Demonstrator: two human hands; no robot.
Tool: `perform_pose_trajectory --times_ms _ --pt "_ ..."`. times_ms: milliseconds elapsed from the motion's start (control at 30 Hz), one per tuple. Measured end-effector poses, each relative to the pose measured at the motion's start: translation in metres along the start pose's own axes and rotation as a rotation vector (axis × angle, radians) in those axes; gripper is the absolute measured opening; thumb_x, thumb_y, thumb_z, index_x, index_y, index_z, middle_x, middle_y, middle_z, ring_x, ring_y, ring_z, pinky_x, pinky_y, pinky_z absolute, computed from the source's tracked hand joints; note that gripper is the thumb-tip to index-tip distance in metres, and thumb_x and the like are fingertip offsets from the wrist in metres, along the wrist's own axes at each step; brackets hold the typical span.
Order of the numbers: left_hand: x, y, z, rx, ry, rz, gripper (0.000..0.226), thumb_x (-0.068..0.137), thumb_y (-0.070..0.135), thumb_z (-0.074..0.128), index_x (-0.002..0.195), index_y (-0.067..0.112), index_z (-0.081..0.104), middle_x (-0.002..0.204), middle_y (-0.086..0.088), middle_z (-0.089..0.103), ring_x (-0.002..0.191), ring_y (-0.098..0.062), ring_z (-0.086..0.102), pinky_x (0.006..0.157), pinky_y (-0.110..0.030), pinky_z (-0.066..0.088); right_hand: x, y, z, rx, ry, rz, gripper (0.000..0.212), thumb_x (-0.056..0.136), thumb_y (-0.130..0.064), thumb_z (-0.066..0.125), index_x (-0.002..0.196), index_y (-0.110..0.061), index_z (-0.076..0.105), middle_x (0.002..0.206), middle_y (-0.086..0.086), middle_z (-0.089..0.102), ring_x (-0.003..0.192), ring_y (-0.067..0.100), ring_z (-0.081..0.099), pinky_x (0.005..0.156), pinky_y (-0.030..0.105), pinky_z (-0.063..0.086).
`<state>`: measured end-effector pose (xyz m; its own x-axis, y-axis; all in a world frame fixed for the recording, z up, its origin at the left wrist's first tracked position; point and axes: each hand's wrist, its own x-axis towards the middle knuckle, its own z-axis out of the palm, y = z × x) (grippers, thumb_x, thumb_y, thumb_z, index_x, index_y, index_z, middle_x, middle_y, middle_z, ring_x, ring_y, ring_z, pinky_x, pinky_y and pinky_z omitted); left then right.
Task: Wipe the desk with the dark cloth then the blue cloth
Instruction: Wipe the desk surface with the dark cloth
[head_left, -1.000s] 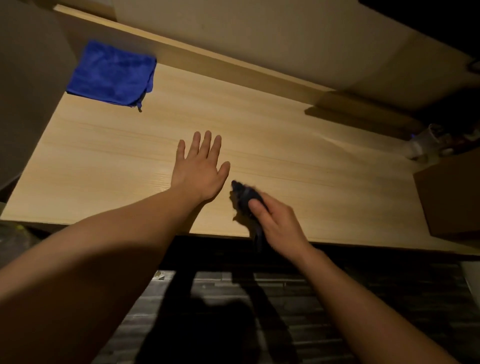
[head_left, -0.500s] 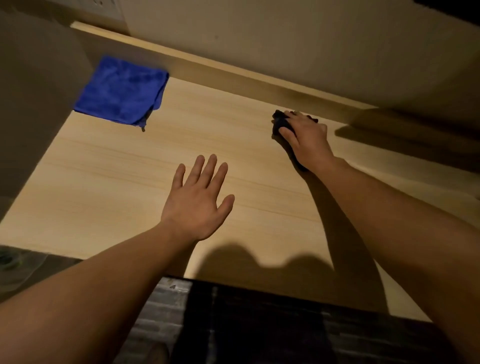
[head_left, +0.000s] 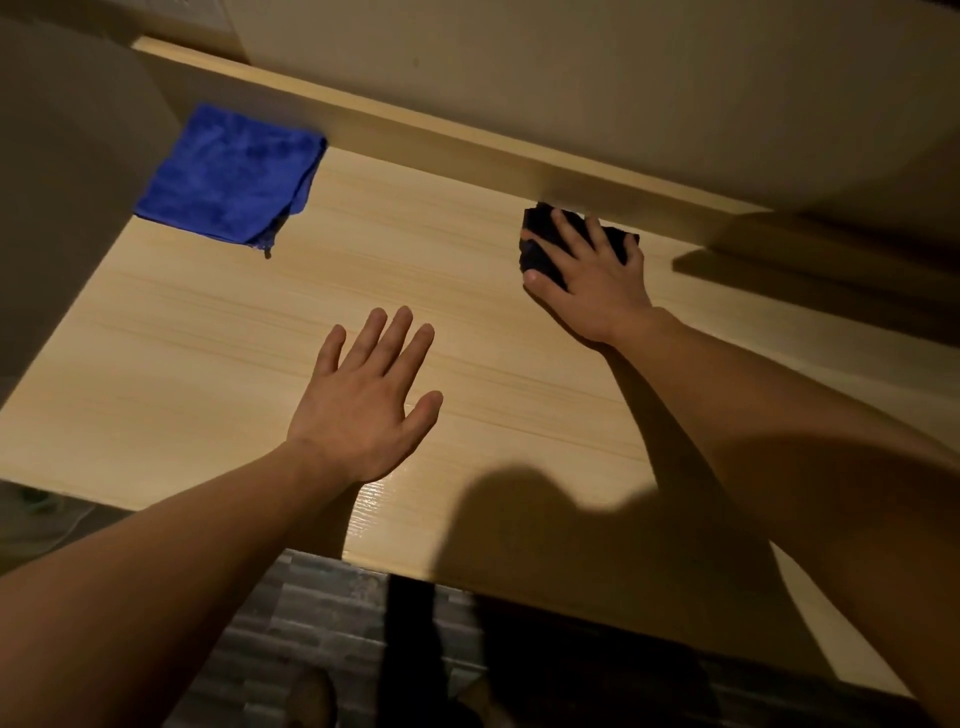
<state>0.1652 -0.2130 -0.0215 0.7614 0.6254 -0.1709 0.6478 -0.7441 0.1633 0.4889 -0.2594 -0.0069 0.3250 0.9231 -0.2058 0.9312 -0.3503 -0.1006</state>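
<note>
My right hand (head_left: 589, 283) presses the dark cloth (head_left: 540, 244) flat on the light wooden desk (head_left: 208, 353), close to the desk's raised back edge. The cloth is mostly covered by my fingers, with its left side and a far right corner showing. My left hand (head_left: 363, 400) lies flat on the desk near the middle, fingers spread, holding nothing. The blue cloth (head_left: 231, 174) lies folded at the far left corner of the desk, apart from both hands.
A raised wooden ledge (head_left: 467, 140) runs along the back of the desk under a pale wall. A dark side panel (head_left: 67, 208) stands at the left. Below the front edge is a dark plank floor (head_left: 322, 623).
My right hand swept the dark cloth from the front edge up to the back edge of the desk and stays there. My left hand has kept its place on the desk.
</note>
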Motion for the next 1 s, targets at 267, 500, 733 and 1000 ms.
perform_pose_trajectory --times_ms 267,500,733,1000 --pt "0.000 -0.001 0.001 0.001 0.003 0.005 0.077 0.104 0.070 0.007 0.170 0.034 -0.007 0.178 0.003 -0.015 0.163 -0.018 -0.019 0.131 -0.053 -0.006 -0.056 -0.022 0.016 -0.010 0.002 -0.036 0.063 0.098 -0.077 0.009 0.158 -0.058 0.009 0.174 -0.009 -0.001 0.159 0.027 -0.007 0.122 0.067 -0.003" --pt "0.001 -0.002 0.002 -0.016 0.015 0.015 0.077 0.104 0.070 0.007 0.170 0.032 -0.005 0.178 0.002 -0.012 0.163 -0.019 -0.017 0.131 -0.055 -0.005 -0.120 -0.052 0.037 -0.004 0.016 -0.034 0.061 0.099 -0.077 0.012 0.157 -0.059 0.008 0.174 -0.010 -0.001 0.160 0.026 -0.007 0.121 0.068 -0.002" --pt "0.001 -0.003 0.002 -0.022 0.018 0.039 0.079 0.103 0.070 0.006 0.170 0.031 -0.004 0.179 0.000 -0.010 0.164 -0.023 -0.013 0.131 -0.057 -0.005 -0.191 -0.089 0.053 0.025 -0.001 -0.049 0.059 0.101 -0.075 0.015 0.157 -0.060 0.007 0.174 -0.013 -0.005 0.159 0.022 -0.013 0.122 0.064 -0.006" --pt "0.005 -0.006 -0.003 -0.064 -0.002 0.054 0.072 0.108 0.061 0.017 0.171 0.028 0.006 0.180 -0.004 -0.002 0.165 -0.028 -0.007 0.129 -0.060 -0.003 -0.249 -0.121 0.068 0.094 0.019 -0.060 0.056 0.106 -0.063 0.016 0.160 -0.051 0.017 0.173 -0.014 0.004 0.160 0.015 -0.002 0.126 0.049 0.002"
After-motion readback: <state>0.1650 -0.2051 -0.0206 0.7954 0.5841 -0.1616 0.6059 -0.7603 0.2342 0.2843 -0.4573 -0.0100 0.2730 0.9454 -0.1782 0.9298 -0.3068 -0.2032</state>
